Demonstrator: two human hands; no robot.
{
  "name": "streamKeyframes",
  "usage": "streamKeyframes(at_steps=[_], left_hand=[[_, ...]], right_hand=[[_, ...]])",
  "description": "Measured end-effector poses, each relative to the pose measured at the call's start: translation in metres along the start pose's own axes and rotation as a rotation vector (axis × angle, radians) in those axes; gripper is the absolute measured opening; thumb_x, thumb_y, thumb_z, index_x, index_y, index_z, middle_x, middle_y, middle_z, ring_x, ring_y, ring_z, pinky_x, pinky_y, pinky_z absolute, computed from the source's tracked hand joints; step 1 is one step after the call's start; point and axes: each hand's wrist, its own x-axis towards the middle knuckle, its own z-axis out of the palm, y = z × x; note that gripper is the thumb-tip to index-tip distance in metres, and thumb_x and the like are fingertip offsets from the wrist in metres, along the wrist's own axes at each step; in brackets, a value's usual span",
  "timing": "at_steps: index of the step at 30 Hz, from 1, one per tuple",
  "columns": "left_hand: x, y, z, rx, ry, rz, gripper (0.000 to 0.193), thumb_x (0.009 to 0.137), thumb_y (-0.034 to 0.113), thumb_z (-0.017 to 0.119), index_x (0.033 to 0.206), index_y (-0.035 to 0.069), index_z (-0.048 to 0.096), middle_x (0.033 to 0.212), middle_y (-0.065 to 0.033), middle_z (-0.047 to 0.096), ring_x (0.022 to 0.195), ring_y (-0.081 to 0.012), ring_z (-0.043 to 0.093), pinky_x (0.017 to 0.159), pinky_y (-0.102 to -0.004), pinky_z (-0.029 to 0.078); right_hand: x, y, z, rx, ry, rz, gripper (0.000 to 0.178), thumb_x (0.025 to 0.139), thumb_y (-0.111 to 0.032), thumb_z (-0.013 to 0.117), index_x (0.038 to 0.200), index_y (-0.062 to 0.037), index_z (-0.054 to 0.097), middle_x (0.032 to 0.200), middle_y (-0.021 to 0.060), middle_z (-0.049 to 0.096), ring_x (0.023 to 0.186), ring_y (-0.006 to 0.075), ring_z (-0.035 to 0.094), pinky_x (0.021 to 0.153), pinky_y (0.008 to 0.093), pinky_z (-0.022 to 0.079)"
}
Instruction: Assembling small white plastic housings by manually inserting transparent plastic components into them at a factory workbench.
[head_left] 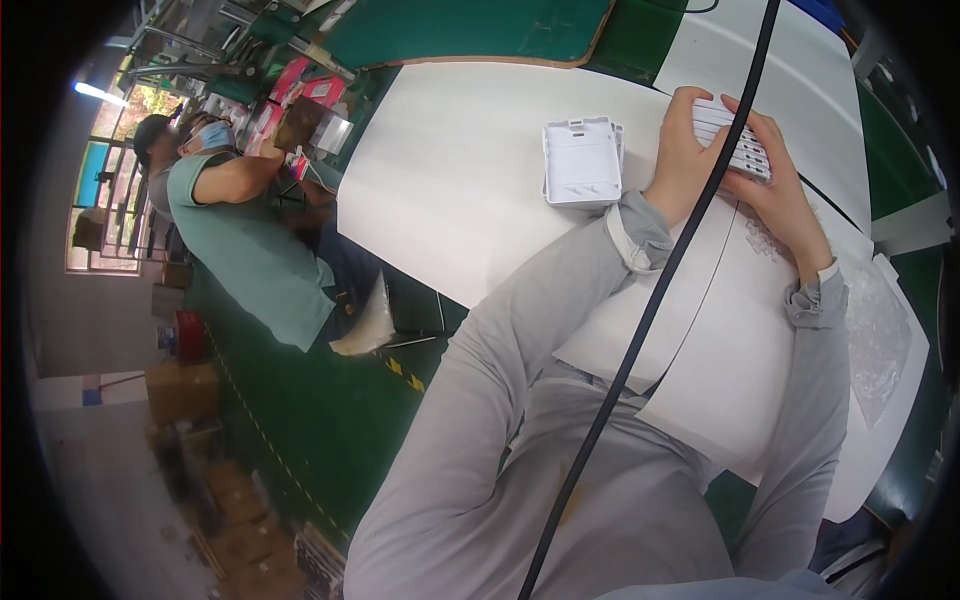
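Note:
My left hand (681, 152) and my right hand (786, 205) grip a row of flat white plastic pieces (752, 158) from both sides, at the right of the white-covered table. The pieces are pressed side by side, and small dark slots show along their edges. Fingers and a black cable in front hide part of the row. Left of my left hand lies a small stack of white rectangular plastic housings (583, 165), the top one with its hollow side up. Small clear pieces (763, 238) are scattered beside my right wrist.
A black cable (640, 350) runs slantwise across the view. White sheets (440, 180) cover the table. A clear plastic bag (878, 345) lies at the right edge. Behind is a green mat (470, 30). At left, a person in a green shirt (250, 240) works at another bench.

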Motion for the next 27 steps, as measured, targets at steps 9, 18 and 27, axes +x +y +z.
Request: streamKeyframes(at_steps=[9,18,27], left_hand=[[0.0005,0.0025,-0.0007,0.012,-0.003,-0.012,0.047,0.093,0.017,0.063,0.133,0.002,0.043,0.116,-0.0172,0.058,0.105,-0.0214,0.061,0.089,-0.0347,0.053],[0.0010,-0.0010,0.0002,-0.002,-0.002,-0.011,0.048,0.093,0.016,0.063,0.134,0.002,0.043,0.117,-0.0173,0.059,0.106,-0.0213,0.061,0.089,-0.0348,0.053],[0.0007,-0.0011,0.0002,-0.003,-0.006,-0.004,0.048,0.093,0.016,0.064,0.133,0.002,0.042,0.116,-0.0170,0.059,0.105,-0.0211,0.062,0.088,-0.0346,0.054]], right_hand=[[0.0011,-0.0005,-0.0023,-0.051,-0.020,0.021,0.072,0.080,-0.006,0.077,0.147,-0.0143,0.051,0.147,0.0067,0.049,0.139,0.0251,0.048,0.119,0.0359,0.041],[0.0005,0.0014,0.0002,-0.073,0.007,-0.016,0.074,0.082,-0.008,0.079,0.150,-0.0174,0.051,0.142,0.0108,0.051,0.134,0.0277,0.050,0.114,0.0367,0.042],[0.0002,0.0012,-0.0001,-0.068,0.013,-0.012,0.074,0.082,-0.009,0.079,0.150,-0.0174,0.051,0.141,0.0107,0.051,0.132,0.0273,0.051,0.114,0.0364,0.043]])
